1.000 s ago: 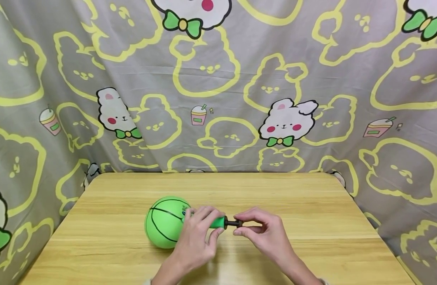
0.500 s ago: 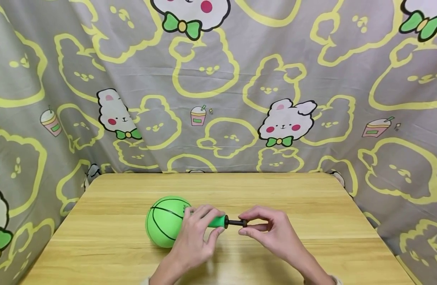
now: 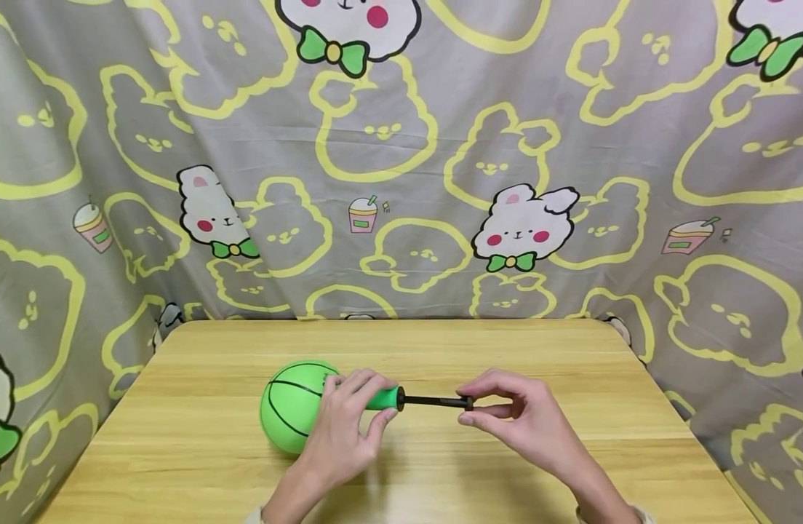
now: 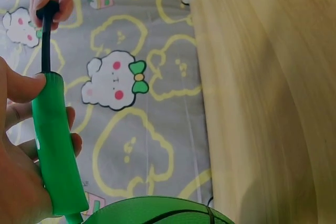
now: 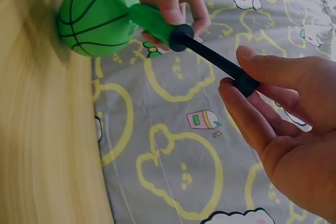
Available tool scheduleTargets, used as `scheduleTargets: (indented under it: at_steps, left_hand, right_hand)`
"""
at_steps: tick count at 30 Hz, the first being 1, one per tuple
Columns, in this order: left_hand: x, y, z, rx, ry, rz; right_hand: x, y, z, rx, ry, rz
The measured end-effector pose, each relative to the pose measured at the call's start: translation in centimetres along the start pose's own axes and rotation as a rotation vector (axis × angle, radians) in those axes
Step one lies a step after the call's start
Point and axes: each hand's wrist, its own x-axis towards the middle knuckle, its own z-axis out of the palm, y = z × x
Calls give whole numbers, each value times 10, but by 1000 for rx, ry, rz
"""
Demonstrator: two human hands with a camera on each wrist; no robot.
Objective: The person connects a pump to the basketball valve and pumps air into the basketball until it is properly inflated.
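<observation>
A small green ball (image 3: pixel 290 407) with black basketball lines sits on the table, left of my hands. My left hand (image 3: pixel 345 429) grips the green barrel of a hand pump (image 3: pixel 383 399), thumb and fingers curled round it. In the left wrist view the barrel (image 4: pixel 55 145) points down at the ball (image 4: pixel 157 211); the right wrist view shows its tip end against the ball (image 5: pixel 97 17). My right hand (image 3: pixel 529 415) pinches the black handle (image 3: pixel 467 403) between thumb and fingers. The black rod (image 5: pixel 212 57) stands well out of the barrel.
A light wood-grain table (image 3: pixel 572 364) lies under the hands and ball. Behind it and along both sides hangs a grey curtain (image 3: pixel 414 160) printed with yellow outlines and white rabbits.
My right hand has moved right with the handle, drawing much more of the black rod out of the barrel. The left hand, pump barrel and ball have shifted slightly left.
</observation>
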Motion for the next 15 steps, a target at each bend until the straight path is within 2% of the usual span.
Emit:
scheduleTargets:
  at_steps: [10,15]
  left_hand:
    - [0,-4,-4,-18,-19,-43]
    - [1,-2,-4,-19,-9,-37]
  right_hand:
    - [-2,-6,-17,-25,-11,-23]
    - [-3,-6,-19,-18,-18,-33]
